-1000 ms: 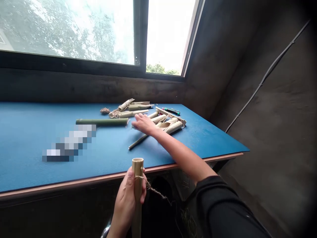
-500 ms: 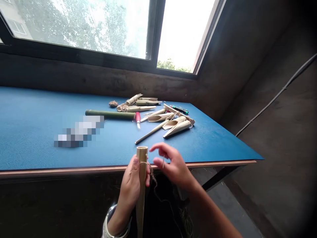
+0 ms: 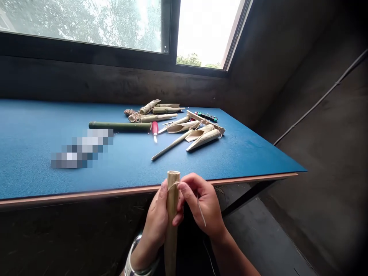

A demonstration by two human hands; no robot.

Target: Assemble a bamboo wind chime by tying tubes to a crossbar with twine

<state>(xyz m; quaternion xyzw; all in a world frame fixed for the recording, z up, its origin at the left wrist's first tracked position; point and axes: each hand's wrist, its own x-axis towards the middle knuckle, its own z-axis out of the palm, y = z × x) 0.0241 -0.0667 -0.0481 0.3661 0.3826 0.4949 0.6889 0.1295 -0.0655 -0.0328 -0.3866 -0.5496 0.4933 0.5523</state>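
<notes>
My left hand (image 3: 157,218) is wrapped round an upright pale bamboo tube (image 3: 172,214) held in front of the near edge of the blue table (image 3: 43,130). A strand of twine (image 3: 173,185) is tied near the tube's open top. My right hand (image 3: 201,203) is closed beside the tube, pinching that twine at the rim, and a thin pale sliver (image 3: 201,211) hangs down across its palm.
On the table lie a green bamboo stick (image 3: 119,126), a red-handled knife (image 3: 155,129), a thin pale stick (image 3: 171,145), several cut bamboo pieces (image 3: 201,135), a twine ball (image 3: 128,112) and a pen (image 3: 206,116). A window and dark walls close off the back and right.
My right hand came back from the bamboo pieces on the table to the tube and closed on the twine at its top. The knife now lies uncovered.
</notes>
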